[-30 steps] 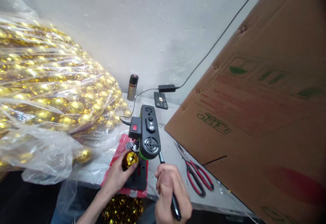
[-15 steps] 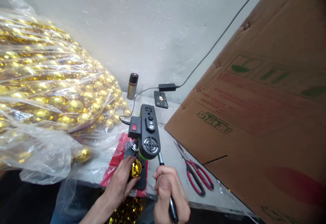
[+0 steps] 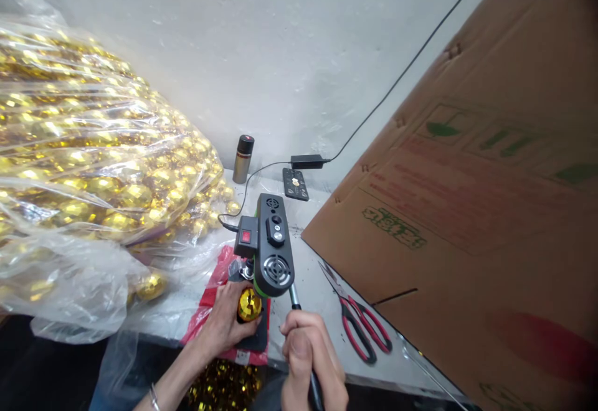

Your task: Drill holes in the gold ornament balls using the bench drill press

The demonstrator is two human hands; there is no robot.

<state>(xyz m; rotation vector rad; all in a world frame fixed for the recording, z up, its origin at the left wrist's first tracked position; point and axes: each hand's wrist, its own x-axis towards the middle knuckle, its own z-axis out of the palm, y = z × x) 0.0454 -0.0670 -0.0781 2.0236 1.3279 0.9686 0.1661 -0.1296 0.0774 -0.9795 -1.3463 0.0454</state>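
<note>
A small black machine [image 3: 275, 243] with round vents and a red switch stands on a black base over red plastic. My left hand [image 3: 227, 319] holds a shiny gold ball [image 3: 249, 305] between thumb and fingers, just in front of the machine's head and above the base. My right hand [image 3: 312, 356] is wrapped round the black grip of a metal lever [image 3: 294, 297] that runs up to the machine's right side.
A clear bag of gold balls [image 3: 93, 149] fills the left. A large cardboard box [image 3: 467, 212] leans at the right, with red-handled scissors [image 3: 359, 321] beside it. A phone [image 3: 295, 184], a bottle [image 3: 243, 159] and a black adapter [image 3: 307, 162] lie or stand near the wall.
My left hand has shifted slightly, and the gold ball in it has turned and moved a little up. The right hand stays round the lever grip, nearly unmoved.
</note>
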